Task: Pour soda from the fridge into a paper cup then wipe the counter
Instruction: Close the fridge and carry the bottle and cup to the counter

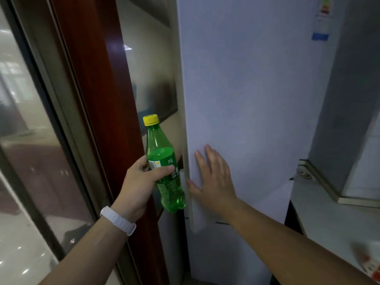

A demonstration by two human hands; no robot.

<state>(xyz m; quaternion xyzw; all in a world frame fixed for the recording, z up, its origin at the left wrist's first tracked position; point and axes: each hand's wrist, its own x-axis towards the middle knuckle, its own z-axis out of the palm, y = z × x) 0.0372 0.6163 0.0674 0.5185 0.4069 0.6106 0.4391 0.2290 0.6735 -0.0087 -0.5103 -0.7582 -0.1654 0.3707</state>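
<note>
A green soda bottle [162, 159] with a yellow cap stands upright in my left hand [139, 182], which grips it around the label; it is about two thirds full. My right hand [211, 177] lies flat, fingers spread, against the white fridge door [246, 99] near its left edge. The fridge's inside is not visible. No paper cup is clearly in view.
A dark red wooden door frame [98, 89] and a glass partition [30, 120] stand to the left of the fridge. A pale counter [329, 219] runs at the right, with a red and white blurred object [368, 262] at its near edge.
</note>
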